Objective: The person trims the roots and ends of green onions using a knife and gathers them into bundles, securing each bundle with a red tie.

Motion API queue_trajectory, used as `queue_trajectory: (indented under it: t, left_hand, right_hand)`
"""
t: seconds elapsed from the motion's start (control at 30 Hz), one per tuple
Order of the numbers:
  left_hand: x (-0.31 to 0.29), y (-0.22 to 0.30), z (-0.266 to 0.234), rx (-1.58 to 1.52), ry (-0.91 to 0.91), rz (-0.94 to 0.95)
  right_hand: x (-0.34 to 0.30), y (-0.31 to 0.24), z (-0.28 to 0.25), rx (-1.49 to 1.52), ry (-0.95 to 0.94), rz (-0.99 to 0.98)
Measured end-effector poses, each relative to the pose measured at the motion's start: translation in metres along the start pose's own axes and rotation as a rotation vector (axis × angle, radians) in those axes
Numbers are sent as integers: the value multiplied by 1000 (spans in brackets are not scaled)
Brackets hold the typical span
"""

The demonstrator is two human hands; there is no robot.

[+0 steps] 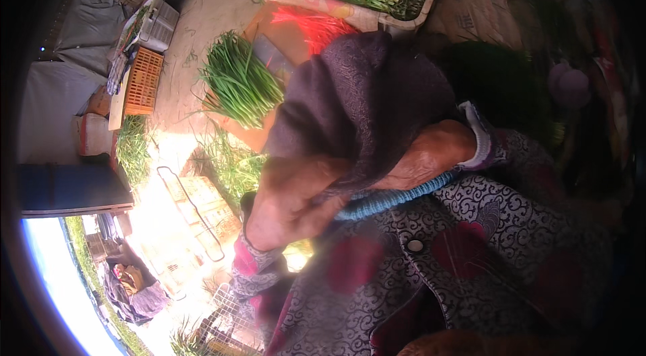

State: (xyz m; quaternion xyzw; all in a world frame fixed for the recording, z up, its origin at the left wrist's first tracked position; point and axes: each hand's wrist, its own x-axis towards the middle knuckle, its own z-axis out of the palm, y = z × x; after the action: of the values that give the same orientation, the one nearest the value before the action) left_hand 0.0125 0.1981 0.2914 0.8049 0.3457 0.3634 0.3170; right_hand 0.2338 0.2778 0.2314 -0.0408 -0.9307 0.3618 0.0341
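Observation:
A dark purple cloth with a faint pattern is raised in front of my chest and bunched into folds. My left hand is closed at its lower left edge, fingers bent and partly blurred. On the other side my right hand is closed on the cloth's lower right part, its fingertips hidden by the folds. A teal ribbed knit band runs just below both hands, against my patterned coat. Beyond the cloth lies a bundle of green garlic-chive-like stalks on a brown board.
Red ties lie beside the bundle. A pale tub full of long green stalks stands at the back. Orange and white crates line the left. Loose greens litter the sunlit floor, near a wire basket.

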Motion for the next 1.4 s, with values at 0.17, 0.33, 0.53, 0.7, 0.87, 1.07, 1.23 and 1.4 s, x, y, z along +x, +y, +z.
queue_trajectory:
  t: [0.17,0.33,0.53,0.7,0.87,1.07,1.23,1.4]
  left_hand:
    - [-22,-49,43,-338,-142,-190]
    - [-13,-79,45,-638,-364,-328]
    - [-10,-102,23,-834,-525,-617]
    - [38,-167,-29,-86,317,-696]
    - [90,-272,-30,377,-31,-264]
    - [115,-282,-2,111,-874,-161]
    - [81,-286,29,-221,-862,-290]
    - [116,-266,22,-68,-1093,-307]
  right_hand:
    - [-77,5,-87,535,-121,45]
    - [-58,82,-64,420,709,385]
    - [33,201,-17,344,611,361]
    - [19,235,-24,589,385,436]
    - [-22,210,-38,670,430,570]
    - [-46,233,-38,638,319,746]
    - [-5,312,-53,633,186,603]
    - [63,382,10,378,-146,502]
